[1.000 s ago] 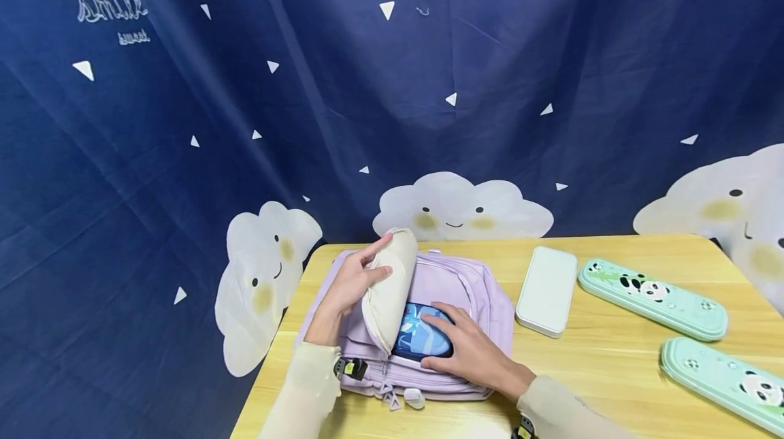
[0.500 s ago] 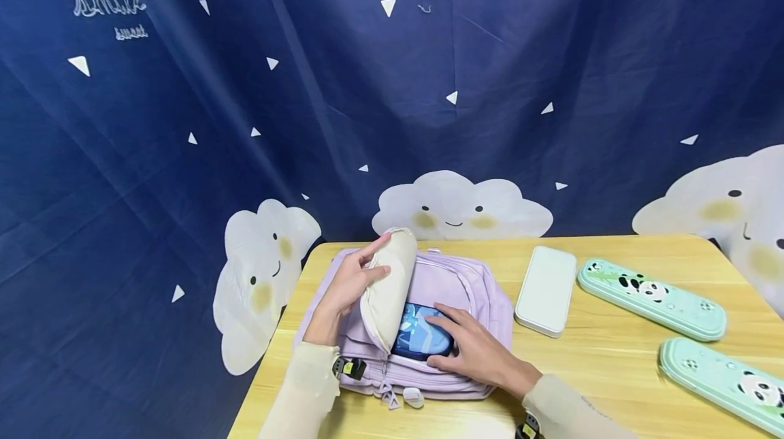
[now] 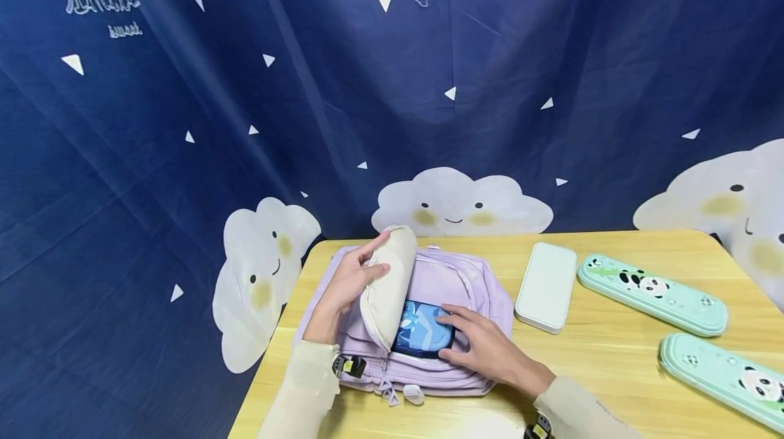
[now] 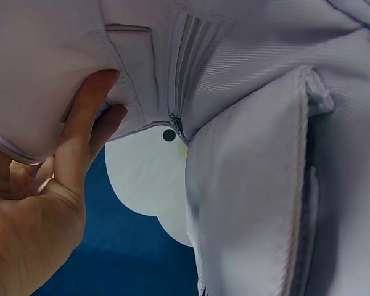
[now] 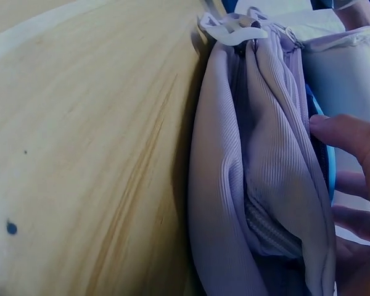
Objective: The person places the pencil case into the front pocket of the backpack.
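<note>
A lilac backpack lies on the table with its front pocket unzipped. My left hand grips the pocket's pale flap and keeps it folded up; in the left wrist view its fingers press against the fabric. Partly inside the pocket, beneath the flap, lies a blue patterned pencil case with a dark edge. At the case's right end, my right hand holds it, thumb on the near edge and fingers over the far side. The right wrist view shows that thumb against the dark edge.
To the right of the backpack lie a white box and two mint panda pencil cases on the wooden table. Zipper pulls hang at the bag's near side. A blue cloud-print curtain stands behind.
My right hand has slid slightly right along the pencil case, uncovering more of its blue top. The left hand and flap have stayed in place.
</note>
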A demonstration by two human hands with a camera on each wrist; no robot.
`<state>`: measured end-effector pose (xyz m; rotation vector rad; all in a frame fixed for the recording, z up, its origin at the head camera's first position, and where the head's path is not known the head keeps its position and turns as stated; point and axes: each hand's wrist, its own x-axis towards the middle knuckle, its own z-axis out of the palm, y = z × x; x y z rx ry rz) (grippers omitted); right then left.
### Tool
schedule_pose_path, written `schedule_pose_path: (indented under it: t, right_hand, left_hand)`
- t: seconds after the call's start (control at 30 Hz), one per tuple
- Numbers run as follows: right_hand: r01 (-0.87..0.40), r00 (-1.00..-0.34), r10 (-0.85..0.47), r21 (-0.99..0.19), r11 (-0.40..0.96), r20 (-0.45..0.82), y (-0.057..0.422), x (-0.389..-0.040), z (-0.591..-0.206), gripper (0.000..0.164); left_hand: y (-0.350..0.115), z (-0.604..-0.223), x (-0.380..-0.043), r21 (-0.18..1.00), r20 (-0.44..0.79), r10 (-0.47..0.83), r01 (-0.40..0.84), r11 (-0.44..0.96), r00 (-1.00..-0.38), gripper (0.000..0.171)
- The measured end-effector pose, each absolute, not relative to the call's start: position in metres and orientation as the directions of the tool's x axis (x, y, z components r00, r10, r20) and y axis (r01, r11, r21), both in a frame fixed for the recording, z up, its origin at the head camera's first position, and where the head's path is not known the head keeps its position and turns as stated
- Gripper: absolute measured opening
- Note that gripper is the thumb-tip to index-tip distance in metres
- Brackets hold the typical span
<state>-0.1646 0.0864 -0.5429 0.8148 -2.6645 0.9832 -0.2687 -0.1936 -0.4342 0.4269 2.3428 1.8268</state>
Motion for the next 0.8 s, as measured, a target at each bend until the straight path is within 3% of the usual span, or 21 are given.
schedule_pose_path:
  t: [0.8]
  right_hand:
    - [-0.524,-0.85,-0.413,-0.603,0.602,0.327,0.044,-0.174,-0.543,0.055]
  left_hand:
    - [-0.188,-0.437,-0.269,0.96,0.059,0.287,0.133,0.246,-0.956,0.067]
